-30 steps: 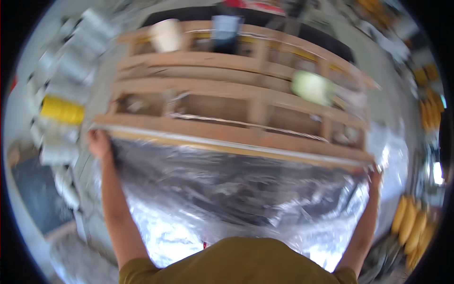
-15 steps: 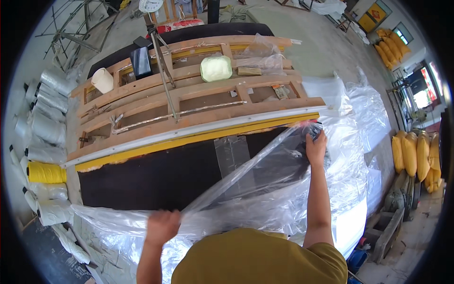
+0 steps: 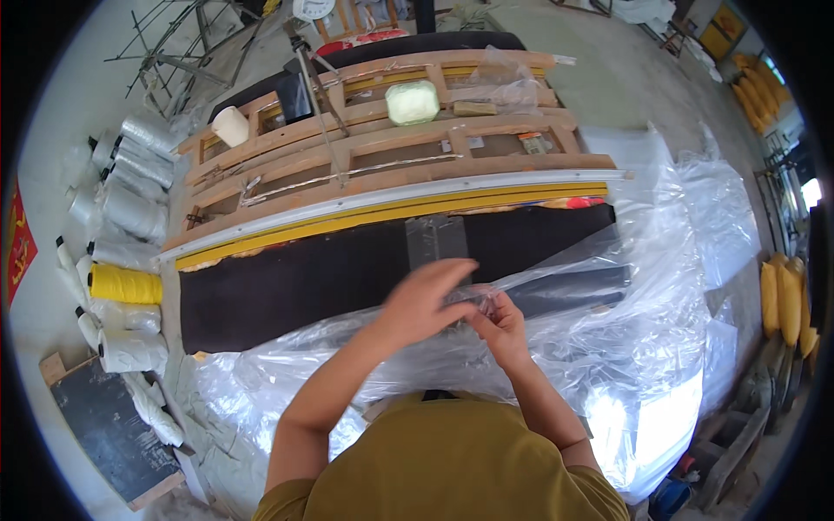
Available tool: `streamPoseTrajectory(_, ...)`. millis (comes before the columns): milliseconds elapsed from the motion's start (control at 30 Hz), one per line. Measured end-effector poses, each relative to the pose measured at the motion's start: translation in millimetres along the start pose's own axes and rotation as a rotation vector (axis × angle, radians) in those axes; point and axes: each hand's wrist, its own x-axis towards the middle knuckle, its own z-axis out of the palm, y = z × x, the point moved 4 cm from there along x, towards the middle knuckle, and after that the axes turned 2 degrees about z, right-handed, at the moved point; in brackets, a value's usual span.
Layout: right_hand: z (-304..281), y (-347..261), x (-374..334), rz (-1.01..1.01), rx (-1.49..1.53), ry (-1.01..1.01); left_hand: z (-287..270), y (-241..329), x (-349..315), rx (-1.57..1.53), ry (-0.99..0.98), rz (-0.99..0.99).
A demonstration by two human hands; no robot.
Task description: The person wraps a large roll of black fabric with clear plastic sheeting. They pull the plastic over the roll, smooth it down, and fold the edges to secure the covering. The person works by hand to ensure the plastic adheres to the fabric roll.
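Observation:
A clear plastic sheet (image 3: 582, 352) lies in loose folds in front of me and over the right part of a long black cloth-like panel (image 3: 287, 282). My right hand (image 3: 504, 328) pinches a gathered edge of this sheet near the middle. Just left of it is my left hand (image 3: 427, 300), its fingers stretched apart and slightly blurred; thumb and right-hand fingertips come close together, and whether they touch I cannot tell. A clear strip (image 3: 437, 236) crosses the black panel beyond my hands. Yellow edging (image 3: 391, 213) runs along the panel's far side.
Beyond lies a wooden slatted frame (image 3: 304, 169) with a metal bar (image 3: 486, 182), a pale green block (image 3: 412, 102), a cream roll (image 3: 230, 127) and a thin metal stand (image 3: 317, 91). Plastic rolls (image 3: 135, 208) and a yellow twine spool (image 3: 126, 284) line the left. Yellow bundles (image 3: 786, 300) stand right.
My right hand has come back from the far right corner to the middle with the plastic. My left hand has moved up and right, its fist now opened. The view has shifted.

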Motion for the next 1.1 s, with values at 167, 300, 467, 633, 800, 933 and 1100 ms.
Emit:
streamPoseTrajectory(167, -100, -80, 14, -0.622, -1.660, 0.355, 70, -33, 15, -0.482, 0.047, -0.312)
streamPoseTrajectory(300, -177, -59, 20, -0.559, -1.849, 0.281, 39, -92, -35, -1.252, 0.879, -0.674)
streamPoseTrajectory(467, -56, -61, -8, -0.622, -1.337, -0.402, -101, -142, -163, -0.499, 1.348, -0.695)
streamPoseTrajectory(633, -120, -84, 83, -0.743, -1.733, 0.635, -159, -169, -209, 0.286, 1.225, -0.633)
streamPoseTrajectory(800, 165, -42, 30, -0.545, -1.092, -0.550, -149, -179, -208, -0.116, 1.252, -0.621)
streamPoseTrajectory(933, 214, 6, 21, -0.011, -0.619, -1.143, -141, -175, -210, 0.113, 1.226, -0.586)
streamPoseTrajectory(1100, 96, 43, -7, 0.320, -0.711, -1.179, -166, -154, -190, 0.610, 0.965, -0.851)
